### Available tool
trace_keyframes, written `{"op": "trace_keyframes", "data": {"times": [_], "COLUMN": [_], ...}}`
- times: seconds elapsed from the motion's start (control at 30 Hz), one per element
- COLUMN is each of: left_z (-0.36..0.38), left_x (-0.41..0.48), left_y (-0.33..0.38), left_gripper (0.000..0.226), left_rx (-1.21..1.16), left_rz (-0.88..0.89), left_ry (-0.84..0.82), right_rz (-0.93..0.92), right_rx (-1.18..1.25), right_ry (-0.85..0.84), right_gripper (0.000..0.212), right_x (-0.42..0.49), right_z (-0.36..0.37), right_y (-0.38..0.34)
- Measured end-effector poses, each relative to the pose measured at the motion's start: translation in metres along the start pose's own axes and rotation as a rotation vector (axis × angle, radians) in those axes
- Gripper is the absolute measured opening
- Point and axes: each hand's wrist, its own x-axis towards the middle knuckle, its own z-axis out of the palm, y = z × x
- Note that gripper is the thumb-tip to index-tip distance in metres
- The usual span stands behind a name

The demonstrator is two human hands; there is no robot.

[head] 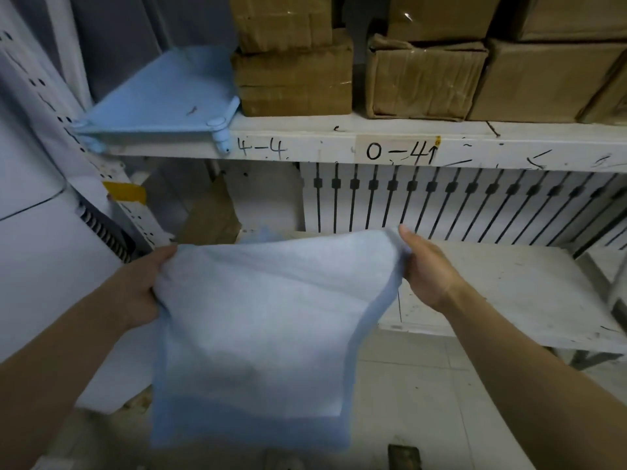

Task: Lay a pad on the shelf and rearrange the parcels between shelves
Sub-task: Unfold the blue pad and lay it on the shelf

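A light-blue pad (264, 327) with a white middle hangs in front of me, spread between both hands. My left hand (142, 286) grips its upper left corner and my right hand (424, 266) pinches its upper right corner. The pad hangs just before the front edge of the white lower shelf (502, 293). On the upper shelf (305, 130), marked "4-4" and "0-4", stand several brown taped parcels (424, 79), some stacked. A flat brown parcel (212, 215) leans at the back left of the lower shelf.
A blue plastic tray (159, 96) sits at the left end of the upper shelf. A white slotted panel (441, 198) backs the lower shelf. A white perforated upright (132, 205) stands at left. Tiled floor (424, 395) lies below.
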Motion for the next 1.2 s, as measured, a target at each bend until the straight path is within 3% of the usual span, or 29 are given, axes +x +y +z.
{"op": "trace_keyframes", "data": {"times": [0.1, 0.17, 0.27, 0.37, 0.47, 0.53, 0.6, 0.67, 0.73, 0.87, 0.93, 1.03, 1.13, 1.2], "left_z": [0.004, 0.004, 0.005, 0.009, 0.013, 0.014, 0.009, 0.005, 0.011, 0.021, 0.018, 0.014, 0.01, 0.004], "left_x": [0.008, 0.014, 0.022, 0.026, 0.031, 0.032, 0.043, 0.051, 0.042, 0.04, 0.046, 0.05, 0.051, 0.052], "left_y": [-0.007, -0.01, -0.013, -0.012, -0.015, -0.018, -0.019, -0.021, -0.02, -0.025, -0.026, -0.027, -0.029, -0.027], "left_gripper": [0.028, 0.021, 0.017, 0.024, 0.033, 0.028, 0.039, 0.049, 0.028, 0.052, 0.05, 0.03, 0.037, 0.027], "left_rx": [-0.035, -0.034, -0.041, -0.081, -0.099, -0.064, -0.017, 0.085, 0.297, 0.59, 0.638, 0.589, 0.571, 0.626], "left_rz": [-0.02, -0.011, -0.027, -0.039, -0.03, 0.02, 0.043, 0.074, 0.155, 0.332, 0.371, 0.336, 0.287, 0.278], "left_ry": [0.025, 0.034, 0.036, 0.067, 0.072, 0.097, 0.169, 0.227, 0.3, 0.334, 0.317, 0.267, 0.196, 0.195], "right_rz": [0.157, 0.153, 0.063, 0.18, 0.172, 0.099, 0.057, 0.035, 0.024, -0.021, -0.052, -0.085, -0.099, -0.099], "right_rx": [-0.283, -0.291, -0.008, -0.188, -0.183, -0.177, -0.247, -0.297, -0.335, -0.328, -0.321, -0.314, -0.327, -0.337], "right_ry": [-0.068, 0.043, 0.081, 0.054, 0.23, 0.296, 0.299, 0.308, 0.323, 0.382, 0.385, 0.427, 0.433, 0.416], "right_gripper": [0.034, 0.034, 0.055, 0.077, 0.064, 0.038, 0.018, 0.02, 0.021, 0.02, 0.022, 0.018, 0.024, 0.027], "right_x": [-0.001, 0.002, 0.004, -0.004, -0.003, 0.0, 0.001, 0.002, 0.004, 0.013, 0.015, 0.02, 0.028, 0.034], "right_z": [-0.003, -0.004, -0.011, -0.008, 0.0, 0.003, 0.005, 0.004, 0.004, 0.004, 0.007, 0.016, 0.024, 0.029], "right_y": [0.007, 0.003, -0.007, -0.001, 0.001, -0.008, -0.02, -0.029, -0.037, -0.052, -0.056, -0.057, -0.057, -0.06]}}
